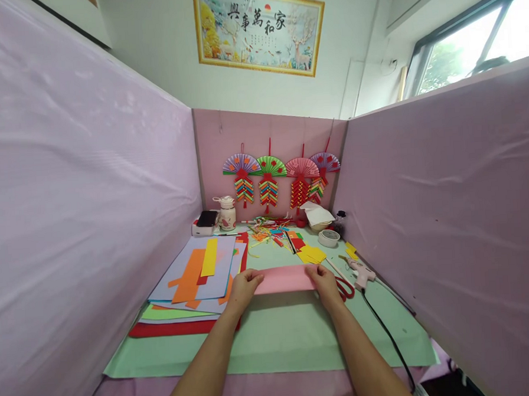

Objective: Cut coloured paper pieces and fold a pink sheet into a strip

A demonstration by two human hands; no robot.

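Note:
A strip of pink paper (pixel 285 279) is stretched level between my two hands above the green table covering. My left hand (pixel 245 286) pinches its left end, thumb on top. At the other end, my right hand (pixel 323 282) grips the paper between thumb and fingers. Just right of my right hand lie scissors with red handles (pixel 345 288), partly hidden by it. To the left of my left hand is a stack of coloured paper sheets (pixel 195 314), with an orange strip (pixel 191 275) and a yellow strip (pixel 209 257) on top.
A pale glue gun (pixel 361 274) with a black cable lies at the right. Yellow paper pieces (pixel 312 254), a tape roll (pixel 328 237) and paper scraps (pixel 270 228) are farther back. A bottle (pixel 227 215) stands behind the stack. Paper fan ornaments (pixel 272 168) hang on the pink back panel.

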